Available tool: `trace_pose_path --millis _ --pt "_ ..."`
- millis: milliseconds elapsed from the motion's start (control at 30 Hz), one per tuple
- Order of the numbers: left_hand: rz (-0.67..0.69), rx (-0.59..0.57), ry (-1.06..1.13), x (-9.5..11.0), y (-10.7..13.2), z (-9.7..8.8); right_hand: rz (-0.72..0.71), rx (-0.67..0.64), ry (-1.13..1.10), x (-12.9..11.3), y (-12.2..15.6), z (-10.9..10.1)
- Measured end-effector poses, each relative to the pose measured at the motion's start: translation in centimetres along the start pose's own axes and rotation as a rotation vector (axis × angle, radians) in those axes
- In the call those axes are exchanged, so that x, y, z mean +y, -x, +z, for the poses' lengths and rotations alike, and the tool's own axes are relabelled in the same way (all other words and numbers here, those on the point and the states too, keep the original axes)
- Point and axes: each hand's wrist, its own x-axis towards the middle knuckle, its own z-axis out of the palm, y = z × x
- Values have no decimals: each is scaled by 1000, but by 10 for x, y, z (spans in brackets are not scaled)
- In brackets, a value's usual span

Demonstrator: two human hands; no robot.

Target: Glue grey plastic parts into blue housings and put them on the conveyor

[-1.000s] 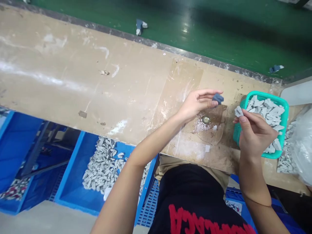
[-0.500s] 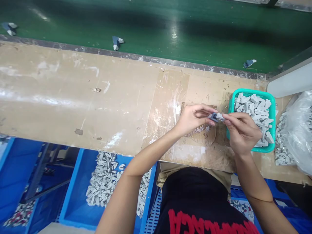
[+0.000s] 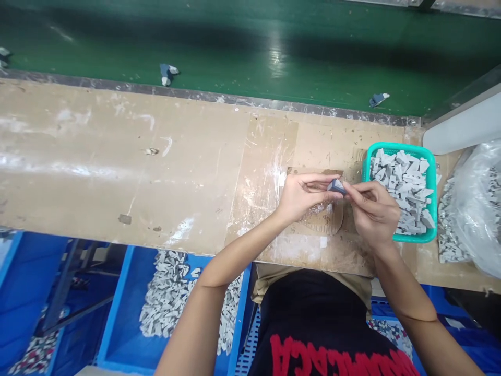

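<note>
Fingertips [image 3: 323,180] of the left hand [image 3: 303,198] and the right hand [image 3: 371,211] meet to pinch one small slate-blue piece [image 3: 336,186] between them, above a worn cardboard sheet [image 3: 319,224] on a tan workbench [image 3: 117,156]. The left fingers lie pressed together; the right ones curl close, though how the thumb sits can't be told. At 2 o'clock from the hands, a teal plastic basket [image 3: 399,148] is heaped with grey chips [image 3: 403,190]. A clear plastic bag [image 3: 479,209] sits at 3 o'clock, loose grey chips [image 3: 448,240] just beside it. A blue crate [image 3: 115,308] at 7 o'clock holds more chips [image 3: 172,297]. At 6 o'clock, a black shirt [image 3: 309,308] bears red capital letters [image 3: 336,357], cut off and unreadable as a whole. Two blue-grey pieces [image 3: 168,74] lie on a glossy green surface [image 3: 274,52] at 12 o'clock.
</note>
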Motion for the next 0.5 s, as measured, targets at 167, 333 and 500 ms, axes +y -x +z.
trace_pose_path --millis 167,333,500 --pt "-39 24 20 -8 -7 -4 53 -28 15 1 2 7" --pt "-50 -23 -26 -3 -11 -6 169 -144 50 -2 -7 -1" --pt "-75 -31 19 6 -14 -12 284 56 280 18 -24 -44"
